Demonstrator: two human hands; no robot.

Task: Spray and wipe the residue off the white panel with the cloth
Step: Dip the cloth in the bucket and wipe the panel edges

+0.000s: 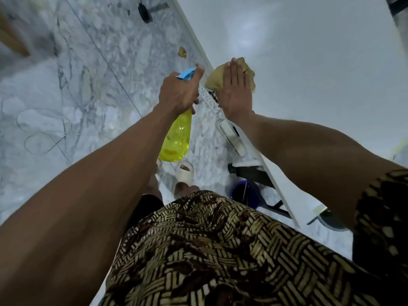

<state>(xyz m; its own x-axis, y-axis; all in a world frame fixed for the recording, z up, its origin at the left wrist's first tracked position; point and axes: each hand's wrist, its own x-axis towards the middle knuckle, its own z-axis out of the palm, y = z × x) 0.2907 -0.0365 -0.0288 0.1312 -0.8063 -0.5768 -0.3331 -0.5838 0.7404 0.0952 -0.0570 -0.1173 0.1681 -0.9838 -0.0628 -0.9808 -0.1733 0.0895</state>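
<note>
the left hand (pixel 178 91) has a closed grip round the neck of the bottle (pixel 176 138), fingers curled under the blue spray head (pixel 186 74), forefinger stretched along it toward the nozzle. the yellow body hangs down from the fist, tilted, above the floor (pixel 66 96) and off the panel (pixel 309 74). the right hand (pixel 236 89) lies flat, fingers straight and together, pressing the cloth (pixel 223 77) against the panel just inside its left edge. the tan cloth is bunched under the palm and shows past the fingertips and both sides of the hand.

the two hands are near each other, with the panel's edge running between them. below that edge, on the marble floor, lie a white power strip (pixel 208 99) and a second white strip (pixel 231 138) with cables. further down stand a blue bucket (pixel 245 193) and a dark frame (pixel 254 173) under the panel. a foot in a pale sandal (pixel 184 173) stands below the bottle. a brown scrap (pixel 182 51) lies on the floor near the edge, and a black castor (pixel 144 11) sits higher up.

to the right of the cloth the white panel stretches wide and bare. the left edge is close to the cloth.
</note>
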